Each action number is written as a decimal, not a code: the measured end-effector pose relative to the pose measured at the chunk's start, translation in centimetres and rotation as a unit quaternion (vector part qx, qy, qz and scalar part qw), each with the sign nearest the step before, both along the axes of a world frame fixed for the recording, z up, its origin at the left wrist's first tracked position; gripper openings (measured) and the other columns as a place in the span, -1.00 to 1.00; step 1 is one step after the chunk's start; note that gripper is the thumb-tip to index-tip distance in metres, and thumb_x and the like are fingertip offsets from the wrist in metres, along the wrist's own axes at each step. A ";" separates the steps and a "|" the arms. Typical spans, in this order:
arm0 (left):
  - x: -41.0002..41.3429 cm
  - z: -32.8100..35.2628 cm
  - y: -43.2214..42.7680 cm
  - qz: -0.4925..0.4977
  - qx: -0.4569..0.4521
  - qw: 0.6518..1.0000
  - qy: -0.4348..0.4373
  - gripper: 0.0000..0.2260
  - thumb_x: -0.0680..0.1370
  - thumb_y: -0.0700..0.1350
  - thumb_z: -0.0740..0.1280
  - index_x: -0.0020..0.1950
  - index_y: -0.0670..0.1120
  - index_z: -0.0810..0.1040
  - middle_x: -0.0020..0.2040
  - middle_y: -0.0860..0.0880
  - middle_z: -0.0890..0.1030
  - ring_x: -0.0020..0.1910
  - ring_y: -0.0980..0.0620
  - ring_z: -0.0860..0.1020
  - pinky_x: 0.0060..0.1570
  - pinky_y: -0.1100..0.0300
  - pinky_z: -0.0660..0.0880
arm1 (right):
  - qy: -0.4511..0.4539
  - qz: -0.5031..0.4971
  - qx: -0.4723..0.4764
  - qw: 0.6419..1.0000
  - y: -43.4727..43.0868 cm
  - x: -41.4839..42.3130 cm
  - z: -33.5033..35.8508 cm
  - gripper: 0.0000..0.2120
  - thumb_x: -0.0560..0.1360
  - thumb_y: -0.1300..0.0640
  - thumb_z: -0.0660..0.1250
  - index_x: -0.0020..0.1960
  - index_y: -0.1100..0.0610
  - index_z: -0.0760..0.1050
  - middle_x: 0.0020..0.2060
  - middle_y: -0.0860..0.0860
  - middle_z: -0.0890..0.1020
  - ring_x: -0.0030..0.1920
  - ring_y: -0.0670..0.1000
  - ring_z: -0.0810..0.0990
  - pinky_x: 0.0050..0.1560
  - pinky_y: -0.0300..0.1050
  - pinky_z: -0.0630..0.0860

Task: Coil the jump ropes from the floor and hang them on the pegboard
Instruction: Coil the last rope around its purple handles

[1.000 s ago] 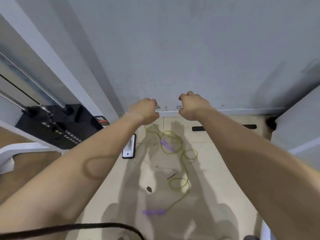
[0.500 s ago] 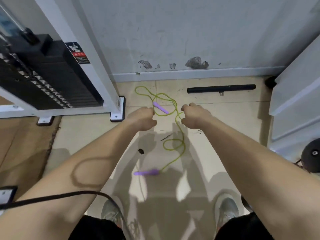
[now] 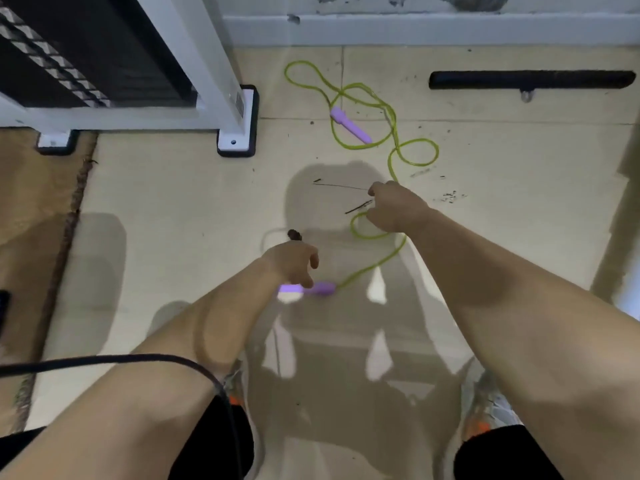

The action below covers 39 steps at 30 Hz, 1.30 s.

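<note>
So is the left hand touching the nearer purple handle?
Cannot tell. In the head view the left hand overlaps the nearer purple handle with its fingertips, but seen from above, a light touch and a hover look alike.

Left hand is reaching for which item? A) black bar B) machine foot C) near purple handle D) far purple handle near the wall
C: the left hand reaches down to the near purple handle, at the end of the green rope.

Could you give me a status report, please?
Left hand open, fingertips at near purple handle. Right hand curled over green rope, grip unclear. Rope uncoiled. Debris nearby.
</note>
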<state>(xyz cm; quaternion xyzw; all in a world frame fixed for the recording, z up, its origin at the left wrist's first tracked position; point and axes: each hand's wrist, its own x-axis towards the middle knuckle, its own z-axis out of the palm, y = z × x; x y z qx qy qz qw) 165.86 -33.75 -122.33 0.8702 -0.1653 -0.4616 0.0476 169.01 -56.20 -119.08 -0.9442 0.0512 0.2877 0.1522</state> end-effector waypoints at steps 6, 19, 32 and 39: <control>0.9 -6.7 -0.4 -0.190 0.074 0.979 0.032 -0.45 0.26 0.38 0.22 -0.06 -0.02 0.60 -0.11 0.00 0.63 -0.12 -0.11 0.61 -0.01 0.07 0.56 | -0.007 -0.017 -0.003 1.000 0.9 6.0 -7.5 -0.57 0.55 0.10 0.24 0.40 0.14 0.35 0.32 0.14 0.31 0.26 0.22 0.43 0.16 0.11 0.50; 12.0 -9.9 1.6 0.313 -0.189 0.928 0.066 -0.93 0.52 -0.21 0.32 -0.14 -0.16 0.57 -0.28 -0.07 0.64 -0.40 -0.05 0.58 -0.34 0.19 0.51 | -0.002 -0.033 -0.051 0.998 0.1 20.7 -14.4 -0.54 0.51 0.05 0.24 0.40 0.02 0.33 0.32 0.10 0.27 0.35 0.20 0.26 0.16 0.10 0.33; 8.5 -0.4 -1.8 0.602 -0.226 0.755 0.125 -0.89 0.57 -0.12 0.25 -0.02 -0.15 0.50 -0.25 -0.05 0.56 -0.47 0.02 0.29 -0.50 0.33 0.20 | -0.206 -0.225 0.126 0.944 -0.6 8.6 0.1 -0.69 0.51 0.11 0.20 0.10 -0.12 0.65 0.08 -0.09 0.67 0.12 0.05 0.60 0.26 0.00 0.39; 4.2 11.7 -3.6 0.550 -0.275 0.777 0.137 -0.86 0.63 -0.13 0.18 0.11 -0.15 0.46 -0.20 -0.09 0.58 -0.53 0.06 0.38 -0.57 0.37 0.19 | -0.173 -0.307 0.314 0.882 -0.2 0.1 9.7 -0.70 0.39 0.33 0.37 -0.08 -0.07 0.62 -0.09 -0.10 0.61 -0.22 0.00 0.55 -0.23 -0.16 0.47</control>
